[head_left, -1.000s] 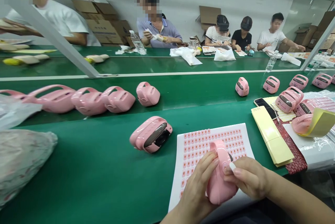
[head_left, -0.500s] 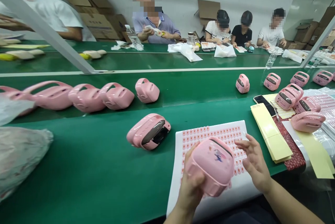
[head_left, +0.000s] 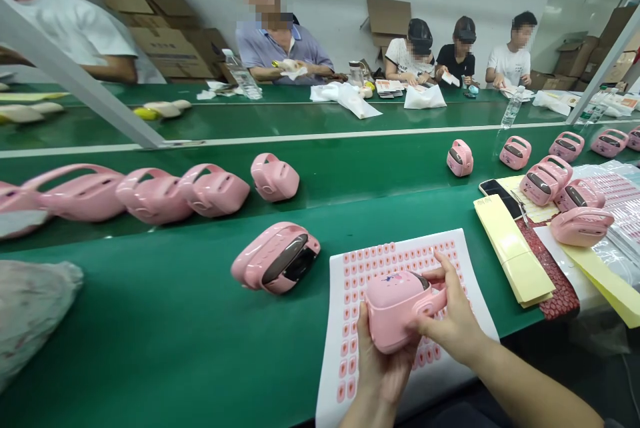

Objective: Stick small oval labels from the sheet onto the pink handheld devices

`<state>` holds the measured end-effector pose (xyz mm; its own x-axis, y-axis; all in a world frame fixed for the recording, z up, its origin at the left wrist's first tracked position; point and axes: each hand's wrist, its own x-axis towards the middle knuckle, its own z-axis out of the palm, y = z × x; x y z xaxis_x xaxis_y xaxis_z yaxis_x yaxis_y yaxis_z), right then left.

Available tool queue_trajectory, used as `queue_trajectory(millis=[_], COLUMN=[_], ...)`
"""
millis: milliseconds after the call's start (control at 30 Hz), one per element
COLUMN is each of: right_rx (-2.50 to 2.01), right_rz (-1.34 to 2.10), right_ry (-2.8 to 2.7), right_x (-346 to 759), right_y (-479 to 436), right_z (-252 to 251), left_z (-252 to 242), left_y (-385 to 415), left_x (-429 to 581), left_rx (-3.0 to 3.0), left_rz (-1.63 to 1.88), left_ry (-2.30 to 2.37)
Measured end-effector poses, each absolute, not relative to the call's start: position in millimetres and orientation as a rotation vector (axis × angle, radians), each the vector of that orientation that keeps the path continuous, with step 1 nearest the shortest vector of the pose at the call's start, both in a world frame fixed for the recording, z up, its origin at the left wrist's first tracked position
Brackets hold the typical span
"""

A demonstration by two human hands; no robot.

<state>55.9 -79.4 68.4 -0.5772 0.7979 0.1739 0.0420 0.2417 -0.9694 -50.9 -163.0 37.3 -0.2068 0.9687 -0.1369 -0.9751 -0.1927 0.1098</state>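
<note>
A small pink handled device [head_left: 393, 313], rounded and speaker-like, is tilted above the sticker sheet, with printed artwork on its upper face. My left hand [head_left: 383, 371] cradles it from below and the left, fingers closed around its body. On the other side, my right hand [head_left: 457, 321] grips the handle end between thumb and fingers. Beneath both hands lies a white sheet [head_left: 333, 321] with rows of small pink and red stickers. Another pink device [head_left: 277, 258] stands to the left of the sheet, its dark glossy panel turned right.
Pink devices line the green belt at the left [head_left: 215, 189] and right [head_left: 515, 153]. Yellow paper strips [head_left: 515, 251], a phone [head_left: 500, 198] and tweezers [head_left: 521, 205] lie right. A plastic bag [head_left: 35, 315] sits left. Several people work across the belt.
The device has turned so its printed face points upward and its handle points right. My right hand has moved left from free air onto the handle end.
</note>
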Motion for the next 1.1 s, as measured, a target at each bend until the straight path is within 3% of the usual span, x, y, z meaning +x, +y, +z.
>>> queue_trajectory(millis=[200,400,533,933,1100], right_rx=[-0.728,-0.449,-0.303,-0.249,-0.322], right_rz=[1.412,0.723,0.532,0.444,0.822], right_ry=[-1.798,-1.875,-1.990,-2.154,-2.106], right_x=[54.5,58.7,62.0,62.2,69.8], right_y=[-78.7,-83.6,-85.4,-83.4,-66.4], right_z=[62.4,78.8,92.5,97.6,94.1], left_z=[26.9,27.8,29.5,60.3,46.2], left_y=[-159.0,-160.1,-162.9,-157.4,-163.6], left_x=[-51.8,-45.2,-43.8,-40.1,-49.6], left_rx=[0.160,-0.120,-0.359,-0.475,-0.168], left_rz=[1.760,1.726,1.704,1.821,1.794], left_ry=[0.061,0.074,0.122,0.427,0.360])
